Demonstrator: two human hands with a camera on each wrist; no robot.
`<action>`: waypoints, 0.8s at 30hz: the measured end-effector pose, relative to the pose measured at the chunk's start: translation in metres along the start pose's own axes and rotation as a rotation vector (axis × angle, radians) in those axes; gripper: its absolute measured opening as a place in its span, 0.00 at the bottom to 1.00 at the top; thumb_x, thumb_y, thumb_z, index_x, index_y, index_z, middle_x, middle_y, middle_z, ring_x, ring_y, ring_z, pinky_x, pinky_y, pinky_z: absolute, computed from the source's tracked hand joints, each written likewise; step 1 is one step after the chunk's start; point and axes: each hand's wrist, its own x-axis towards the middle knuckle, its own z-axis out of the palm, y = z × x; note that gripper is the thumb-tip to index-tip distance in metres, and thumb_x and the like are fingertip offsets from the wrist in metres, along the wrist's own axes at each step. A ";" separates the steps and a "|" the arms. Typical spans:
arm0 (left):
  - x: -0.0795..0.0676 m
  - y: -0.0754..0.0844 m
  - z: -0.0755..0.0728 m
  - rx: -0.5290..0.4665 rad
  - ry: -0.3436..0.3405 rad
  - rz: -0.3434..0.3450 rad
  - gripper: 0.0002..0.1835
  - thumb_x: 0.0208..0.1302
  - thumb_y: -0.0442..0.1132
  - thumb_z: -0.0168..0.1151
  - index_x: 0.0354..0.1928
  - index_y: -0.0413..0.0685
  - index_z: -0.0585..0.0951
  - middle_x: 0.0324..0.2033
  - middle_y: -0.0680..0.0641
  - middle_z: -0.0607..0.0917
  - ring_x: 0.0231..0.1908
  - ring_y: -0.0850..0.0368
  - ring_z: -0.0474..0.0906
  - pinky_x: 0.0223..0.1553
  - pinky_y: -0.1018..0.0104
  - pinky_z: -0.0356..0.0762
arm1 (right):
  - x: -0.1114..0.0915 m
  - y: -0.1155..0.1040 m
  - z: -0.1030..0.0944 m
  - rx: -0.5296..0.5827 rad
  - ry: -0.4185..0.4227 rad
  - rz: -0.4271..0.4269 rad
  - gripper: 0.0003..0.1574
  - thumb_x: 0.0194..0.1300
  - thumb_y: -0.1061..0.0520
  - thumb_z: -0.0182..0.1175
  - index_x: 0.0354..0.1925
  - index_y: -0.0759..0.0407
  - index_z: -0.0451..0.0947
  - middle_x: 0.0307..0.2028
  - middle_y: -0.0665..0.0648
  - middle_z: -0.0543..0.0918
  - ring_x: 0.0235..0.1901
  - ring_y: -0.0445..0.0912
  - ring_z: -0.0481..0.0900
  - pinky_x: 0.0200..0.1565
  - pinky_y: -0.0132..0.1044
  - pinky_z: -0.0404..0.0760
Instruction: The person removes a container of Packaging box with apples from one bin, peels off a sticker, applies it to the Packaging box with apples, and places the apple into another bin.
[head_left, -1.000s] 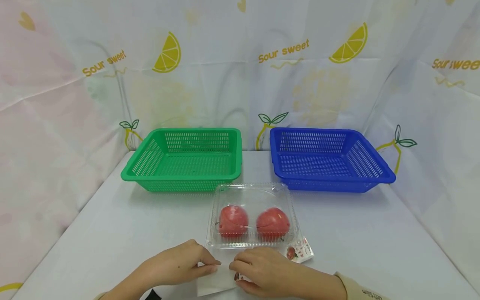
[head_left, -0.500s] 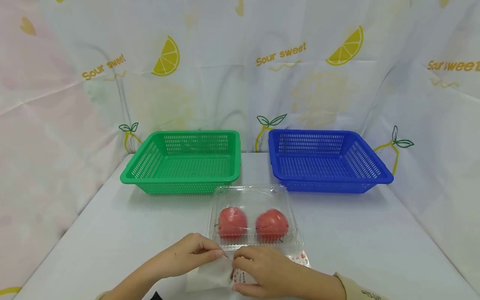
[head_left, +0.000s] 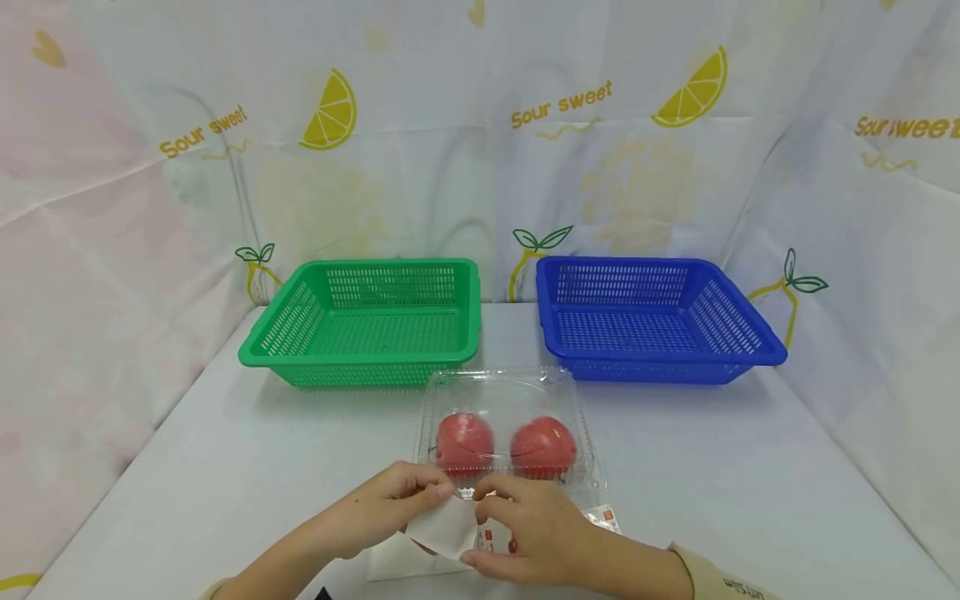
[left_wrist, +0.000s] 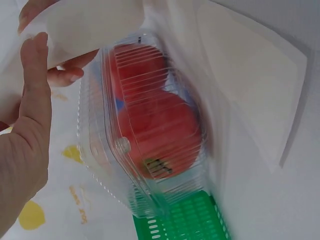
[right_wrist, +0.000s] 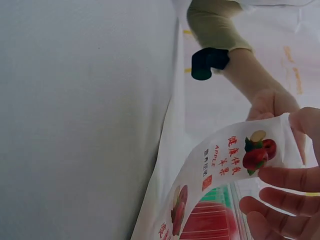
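Note:
A white sheet of apple-print labels (right_wrist: 220, 155), with apple pictures and red lettering, curves up off the table between my two hands. My left hand (head_left: 390, 504) pinches its upper left part between thumb and fingers; in the left wrist view the plain white side faces that hand. My right hand (head_left: 536, 529) grips the sheet's edge with thumb and forefinger, the other fingers loosely bent in the right wrist view. Just beyond both hands sits a clear plastic clamshell box (head_left: 510, 387), lid down, holding two red apple-like fruits (head_left: 465, 442). My hands partly hide the sheet.
A green plastic basket (head_left: 375, 360) stands at the back left and a blue one (head_left: 660, 364) at the back right. Behind them hangs a white curtain (head_left: 435, 167) with lemon prints. White paper (head_left: 386, 562) lies flat on the table under my left hand.
Both hands have risen slightly toward the box. Part of the label sheet is now lifted and bent between them, where it lay flatter before. The box and baskets have stayed put.

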 end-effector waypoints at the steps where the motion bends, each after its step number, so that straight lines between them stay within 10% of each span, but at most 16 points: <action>1: 0.000 0.000 0.000 -0.024 -0.010 -0.006 0.17 0.71 0.40 0.45 0.41 0.29 0.73 0.33 0.45 0.78 0.32 0.58 0.78 0.32 0.58 0.80 | 0.000 0.000 0.000 0.003 0.005 0.006 0.17 0.57 0.40 0.60 0.29 0.52 0.74 0.38 0.47 0.76 0.18 0.27 0.66 0.27 0.14 0.65; 9: 0.002 -0.001 0.003 -0.188 -0.142 -0.002 0.16 0.72 0.38 0.40 0.37 0.25 0.61 0.38 0.46 0.77 0.38 0.55 0.77 0.40 0.53 0.78 | 0.001 0.000 -0.002 0.037 0.024 0.043 0.15 0.55 0.44 0.63 0.30 0.52 0.74 0.37 0.48 0.76 0.21 0.31 0.70 0.28 0.14 0.65; 13: 0.001 -0.001 0.002 -0.069 -0.134 0.039 0.15 0.72 0.39 0.41 0.34 0.31 0.63 0.22 0.55 0.68 0.23 0.67 0.64 0.23 0.76 0.68 | 0.002 -0.001 -0.002 0.067 0.030 0.049 0.13 0.56 0.46 0.63 0.31 0.53 0.74 0.36 0.48 0.76 0.21 0.29 0.70 0.27 0.12 0.65; 16: -0.001 -0.001 0.001 0.033 -0.112 0.062 0.15 0.72 0.42 0.41 0.32 0.36 0.65 0.16 0.56 0.56 0.17 0.66 0.50 0.15 0.70 0.47 | 0.002 -0.001 -0.002 0.092 0.017 0.059 0.12 0.57 0.47 0.62 0.32 0.53 0.74 0.36 0.48 0.76 0.21 0.28 0.70 0.27 0.12 0.65; 24: -0.002 -0.004 -0.003 0.031 -0.085 0.102 0.14 0.73 0.40 0.39 0.33 0.36 0.65 0.19 0.54 0.57 0.18 0.65 0.52 0.15 0.67 0.47 | 0.005 -0.001 -0.003 0.096 -0.010 0.065 0.13 0.59 0.48 0.59 0.36 0.55 0.76 0.39 0.50 0.78 0.25 0.30 0.72 0.30 0.13 0.67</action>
